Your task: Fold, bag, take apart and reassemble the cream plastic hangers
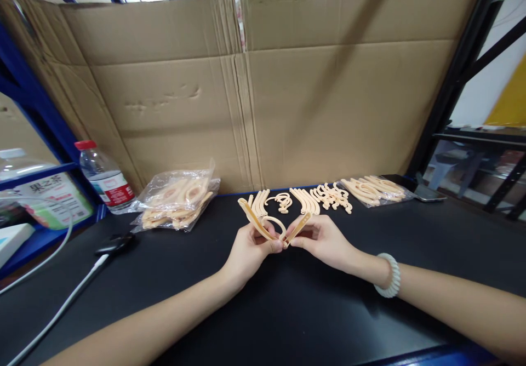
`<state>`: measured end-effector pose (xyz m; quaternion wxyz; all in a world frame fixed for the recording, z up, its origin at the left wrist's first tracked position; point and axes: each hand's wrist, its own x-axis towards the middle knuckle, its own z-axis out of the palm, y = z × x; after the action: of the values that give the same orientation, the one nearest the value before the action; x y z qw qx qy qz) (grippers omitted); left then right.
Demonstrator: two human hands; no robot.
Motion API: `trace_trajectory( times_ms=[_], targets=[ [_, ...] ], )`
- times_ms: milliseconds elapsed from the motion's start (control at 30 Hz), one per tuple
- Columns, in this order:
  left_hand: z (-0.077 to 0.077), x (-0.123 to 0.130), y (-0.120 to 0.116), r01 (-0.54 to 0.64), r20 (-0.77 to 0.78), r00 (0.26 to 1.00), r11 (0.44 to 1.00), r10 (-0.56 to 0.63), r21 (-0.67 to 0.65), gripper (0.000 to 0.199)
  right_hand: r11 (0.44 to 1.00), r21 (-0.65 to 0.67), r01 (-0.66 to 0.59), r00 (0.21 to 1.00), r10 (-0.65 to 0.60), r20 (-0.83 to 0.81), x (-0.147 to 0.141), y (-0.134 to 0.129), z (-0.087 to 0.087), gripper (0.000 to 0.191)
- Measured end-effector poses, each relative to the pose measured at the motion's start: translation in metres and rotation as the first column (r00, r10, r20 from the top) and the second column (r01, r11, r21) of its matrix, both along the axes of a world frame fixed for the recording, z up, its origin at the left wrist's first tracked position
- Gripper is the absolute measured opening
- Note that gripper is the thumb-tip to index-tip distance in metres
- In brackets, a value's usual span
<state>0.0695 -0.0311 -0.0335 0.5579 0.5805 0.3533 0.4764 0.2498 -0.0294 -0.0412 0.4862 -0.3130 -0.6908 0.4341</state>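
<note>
Pinching a long curved beige plastic-looking strip (255, 222), the left grip (246, 251) faces the right grip (326, 241), pinching a straighter beige strip (298, 229), likely angled so ends meet between.

Head-worn view, forward and down

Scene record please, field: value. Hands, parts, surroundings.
left hand: holds long curved beige strip
right hand: holds shorter beige strip with small holes
beyond hands: loose curved beige pieces, rows and clusters
left side: clear plastic bags of beige parts; clear red-capped bottle
surface: black tabletop
backdrop: brown cardboard sheets
</note>
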Motion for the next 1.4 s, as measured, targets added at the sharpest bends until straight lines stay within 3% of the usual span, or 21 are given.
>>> trace_trajectory(
  times_ms=[567,1067,1400],
  targets=[
    [-0.004,0.000,0.003,0.059,0.001,0.998,0.997,-0.059,-0.045,0.029,0.971,-0.220,-0.095,0.995,0.089,-0.038,0.005,0.012,0.002,0.017],
    [-0.004,-0.001,0.003,0.049,0.016,0.999,0.998,-0.048,-0.030,0.027,0.974,-0.212,-0.085,0.996,0.076,-0.050,0.004,0.011,0.003,0.016],
    [-0.004,0.000,0.001,-0.059,-0.016,0.998,0.998,0.059,-0.024,0.025,0.990,-0.142,-0.005,1.000,0.004,-0.010,-0.001,0.006,-0.004,0.013]
  ],
)
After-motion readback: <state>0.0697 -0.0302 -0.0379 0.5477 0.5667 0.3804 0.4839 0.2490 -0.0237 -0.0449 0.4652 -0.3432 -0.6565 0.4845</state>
